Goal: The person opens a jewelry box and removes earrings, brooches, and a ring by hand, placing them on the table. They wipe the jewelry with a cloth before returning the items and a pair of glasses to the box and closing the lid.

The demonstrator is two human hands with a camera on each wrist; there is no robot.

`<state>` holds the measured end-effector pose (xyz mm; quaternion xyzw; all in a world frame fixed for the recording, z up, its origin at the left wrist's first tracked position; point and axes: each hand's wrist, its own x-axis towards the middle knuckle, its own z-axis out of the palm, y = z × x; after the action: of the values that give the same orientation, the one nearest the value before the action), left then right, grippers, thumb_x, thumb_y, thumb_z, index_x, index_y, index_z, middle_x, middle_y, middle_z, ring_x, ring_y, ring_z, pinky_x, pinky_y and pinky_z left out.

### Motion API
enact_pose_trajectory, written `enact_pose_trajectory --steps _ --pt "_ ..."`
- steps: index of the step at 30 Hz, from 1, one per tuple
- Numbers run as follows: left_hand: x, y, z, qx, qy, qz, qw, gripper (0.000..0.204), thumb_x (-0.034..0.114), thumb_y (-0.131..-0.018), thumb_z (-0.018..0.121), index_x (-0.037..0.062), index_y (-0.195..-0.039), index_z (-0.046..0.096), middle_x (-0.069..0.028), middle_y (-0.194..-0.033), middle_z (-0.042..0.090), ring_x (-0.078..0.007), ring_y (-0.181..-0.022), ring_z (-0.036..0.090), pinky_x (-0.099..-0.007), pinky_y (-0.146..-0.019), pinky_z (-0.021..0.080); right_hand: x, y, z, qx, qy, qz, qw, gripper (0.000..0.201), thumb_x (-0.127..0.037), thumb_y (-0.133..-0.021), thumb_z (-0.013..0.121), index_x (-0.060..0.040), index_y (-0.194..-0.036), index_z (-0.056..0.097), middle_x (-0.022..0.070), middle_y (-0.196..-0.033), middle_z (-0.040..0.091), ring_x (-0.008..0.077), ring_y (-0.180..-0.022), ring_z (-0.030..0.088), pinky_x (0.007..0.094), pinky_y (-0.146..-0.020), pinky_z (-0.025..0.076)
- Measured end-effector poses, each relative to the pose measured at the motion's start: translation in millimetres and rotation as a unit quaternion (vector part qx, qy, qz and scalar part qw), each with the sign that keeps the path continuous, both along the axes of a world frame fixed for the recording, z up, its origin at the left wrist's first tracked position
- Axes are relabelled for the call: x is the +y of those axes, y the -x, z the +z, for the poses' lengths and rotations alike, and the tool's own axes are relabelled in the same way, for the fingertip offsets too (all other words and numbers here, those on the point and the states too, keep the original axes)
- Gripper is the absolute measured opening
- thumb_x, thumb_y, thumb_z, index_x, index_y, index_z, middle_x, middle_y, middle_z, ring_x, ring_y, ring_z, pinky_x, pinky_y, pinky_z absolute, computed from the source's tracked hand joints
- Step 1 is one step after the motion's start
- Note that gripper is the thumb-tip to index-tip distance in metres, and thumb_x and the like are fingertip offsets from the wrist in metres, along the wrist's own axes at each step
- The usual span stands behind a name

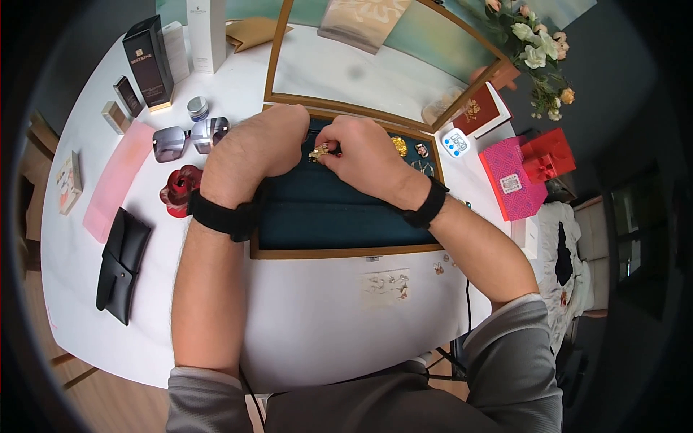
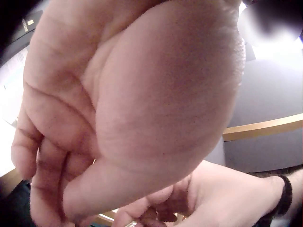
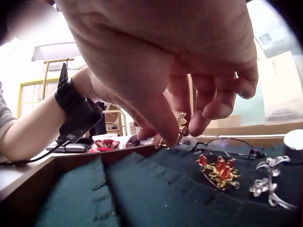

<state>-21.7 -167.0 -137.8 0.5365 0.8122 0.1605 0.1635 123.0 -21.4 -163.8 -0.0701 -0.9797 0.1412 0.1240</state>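
Note:
A wooden-framed jewelry box (image 1: 346,253) with dark teal padded lining stands under both hands. My right hand (image 1: 357,148) pinches a small gold-coloured jewelry piece (image 3: 182,120) between thumb and fingers, above the lining near the back. To its left, my left hand (image 1: 263,141) bends down over the box's back left part, with thumb and fingers close together in the left wrist view; I cannot tell whether it holds anything. Past the right hand lie a brooch with red stones (image 3: 220,171), a silver flower-shaped piece (image 3: 271,182) and thin-rimmed eyeglasses (image 3: 229,147).
The box's glass lid (image 1: 280,50) is raised at the back. Sunglasses (image 1: 170,144), a red flower (image 1: 179,191) and a black case (image 1: 124,267) lie left. A pink box (image 1: 505,173) stands right, small jewelry on a card (image 1: 386,286) in front.

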Motion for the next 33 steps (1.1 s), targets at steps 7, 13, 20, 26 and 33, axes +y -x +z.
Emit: enact_pose_trajectory --steps 7,13,20,26,33 --pt "2.6 0.2 -9.2 -0.029 -0.025 -0.028 0.999 0.022 -0.003 -0.090 0.063 -0.0014 -0.105 0.080 -0.0253 -0.108 0.078 -0.0405 -0.103 0.077 -0.0464 -0.087 0.061 -4.6 15.2 -6.1 -0.058 0.007 0.000 0.998 0.017 -0.009 -0.082 0.084 -0.0056 -0.098 0.081 0.0147 -0.086 0.075 0.0357 -0.088 0.075 0.0472 -0.078 0.058" --pt "4.4 -2.8 -9.8 -0.027 -0.010 -0.031 0.999 0.021 -0.004 -0.088 0.063 -0.0030 -0.102 0.079 -0.0274 -0.107 0.077 -0.0432 -0.103 0.076 -0.0481 -0.086 0.060 -12.3 12.8 -0.8 -0.052 -0.021 -0.005 0.998 0.016 -0.010 -0.081 0.084 -0.0046 -0.094 0.078 0.0159 -0.087 0.075 0.0385 -0.090 0.074 0.0483 -0.079 0.058" --pt "-2.6 -8.7 -2.7 -0.033 -0.025 0.003 0.999 0.021 -0.001 -0.091 0.063 0.0009 -0.107 0.078 -0.0236 -0.111 0.078 -0.0411 -0.107 0.075 -0.0474 -0.088 0.059 -1.9 0.7 5.4 0.072 -0.053 -0.019 0.996 0.015 -0.006 -0.083 0.079 -0.0077 -0.098 0.080 0.0148 -0.093 0.076 0.0380 -0.095 0.073 0.0493 -0.085 0.059" --pt "1.0 -5.3 -10.7 0.021 -0.067 -0.029 0.997 0.017 -0.005 -0.087 0.063 -0.0067 -0.099 0.075 -0.0314 -0.107 0.073 -0.0479 -0.103 0.074 -0.0516 -0.085 0.061 40.7 -54.5 52.6 0.125 -0.107 -0.075 0.984 0.015 -0.004 -0.087 0.080 -0.0034 -0.101 0.078 0.0132 -0.091 0.075 0.0355 -0.088 0.073 0.0449 -0.078 0.058" --pt "3.5 -5.6 -0.9 -0.014 -0.093 -0.003 0.996 0.026 -0.004 -0.088 0.064 -0.0036 -0.109 0.079 -0.0224 -0.093 0.077 -0.0346 -0.091 0.077 -0.0421 -0.083 0.060 121.2 -178.2 61.7 -0.006 -0.159 -0.231 0.960 0.013 -0.004 -0.090 0.075 -0.0032 -0.102 0.079 0.0169 -0.095 0.077 0.0380 -0.092 0.075 0.0473 -0.082 0.060"
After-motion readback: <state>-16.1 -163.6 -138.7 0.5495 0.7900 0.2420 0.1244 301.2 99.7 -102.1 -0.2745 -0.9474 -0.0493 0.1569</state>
